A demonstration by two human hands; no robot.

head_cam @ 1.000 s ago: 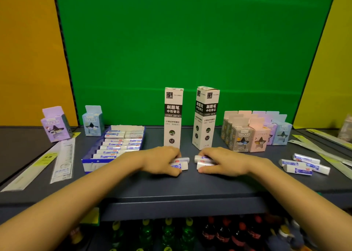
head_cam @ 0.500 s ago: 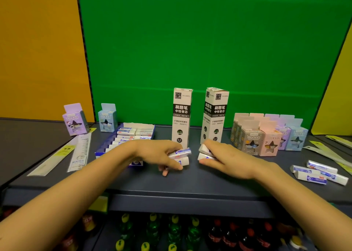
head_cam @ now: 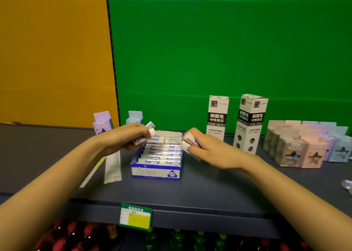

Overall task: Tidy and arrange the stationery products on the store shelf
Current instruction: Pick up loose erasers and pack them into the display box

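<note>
Left hand grips erasers above eraser box back-left corner. Right hand pinches second eraser pair at box right edge. I see open shelf before front lip.

We see two white erasers in blue-printed sleeves, tilted upward, pinched in our left fingers. A second pair of erasers is gripped in our right fingers. Between and just below both sets of fingers sits an open blue display tray, filled with rows of matching erasers lying flat.
</note>
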